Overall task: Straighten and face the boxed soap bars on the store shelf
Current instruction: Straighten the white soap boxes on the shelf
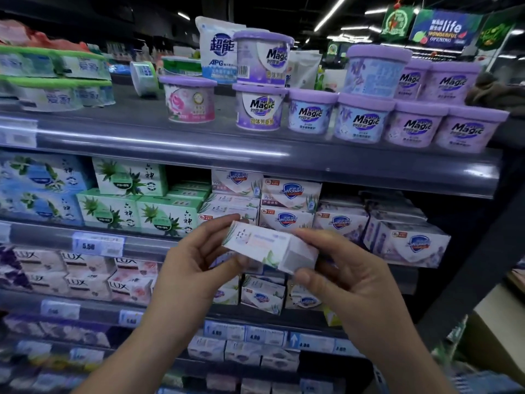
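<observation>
while both hands – left hand (196, 260), right hand (349, 280) – grip a soap box (270, 247), it hangs clear of the shelf edge (147, 245).

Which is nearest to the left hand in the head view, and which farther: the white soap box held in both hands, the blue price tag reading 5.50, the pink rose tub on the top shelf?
1. White soap box: held in the left hand itself.
2. Blue 5.50 price tag: on the shelf rail, to its left.
3. Pink rose tub: top shelf, high above.
</observation>
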`<state>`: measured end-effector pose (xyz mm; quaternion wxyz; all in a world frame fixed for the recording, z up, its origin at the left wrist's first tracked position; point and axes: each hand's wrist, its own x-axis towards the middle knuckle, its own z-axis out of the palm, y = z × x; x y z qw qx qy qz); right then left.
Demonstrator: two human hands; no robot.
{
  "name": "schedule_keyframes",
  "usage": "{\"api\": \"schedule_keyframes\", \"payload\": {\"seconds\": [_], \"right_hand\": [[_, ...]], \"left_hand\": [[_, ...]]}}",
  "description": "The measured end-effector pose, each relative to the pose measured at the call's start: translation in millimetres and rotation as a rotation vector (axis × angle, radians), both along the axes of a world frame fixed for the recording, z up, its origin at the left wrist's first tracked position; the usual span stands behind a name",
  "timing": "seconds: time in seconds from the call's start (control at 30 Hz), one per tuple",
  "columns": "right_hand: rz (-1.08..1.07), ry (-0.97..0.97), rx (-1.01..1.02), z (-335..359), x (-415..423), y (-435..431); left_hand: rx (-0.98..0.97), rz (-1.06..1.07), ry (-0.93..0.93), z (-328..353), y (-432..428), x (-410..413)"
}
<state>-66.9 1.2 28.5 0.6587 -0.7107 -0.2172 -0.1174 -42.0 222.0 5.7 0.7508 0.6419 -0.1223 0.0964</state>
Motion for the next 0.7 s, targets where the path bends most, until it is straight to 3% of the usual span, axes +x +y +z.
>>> {"api": "schedule_keyframes", "payload": {"seconds": [0.13, 0.2, 0.37, 0.43, 0.57, 0.7], "right_hand": [[-0.150, 0.052, 0.001, -7.7, 3.2, 1.2], [-0.072, 0.177, 0.056, -12.4, 2.7, 8.1], [0.013, 0.517, 0.522, -19.6, 0.7, 31.5], [0.028, 0.579, 0.601, -21.3, -0.4, 32.7], [0.000, 0.587, 0.541, -21.1, -4.5, 27.2], [-0.207, 0.449, 0.402, -15.0, -6.8, 14.5]], "left_hand": [[0.159, 0.222, -0.123, 15.0, 0.3, -17.7], [0.200, 0.240, -0.210, 22.2, -7.4, -27.6], [0.211, 0.206, -0.326, 32.7, -32.2, -40.3], [0.231, 0.154, -0.329, 34.7, -34.9, -41.0], [0.222, 0.104, -0.280, 36.5, -35.8, -40.7], [0.101, 0.208, -0.166, 32.5, -31.6, -30.7]]}}
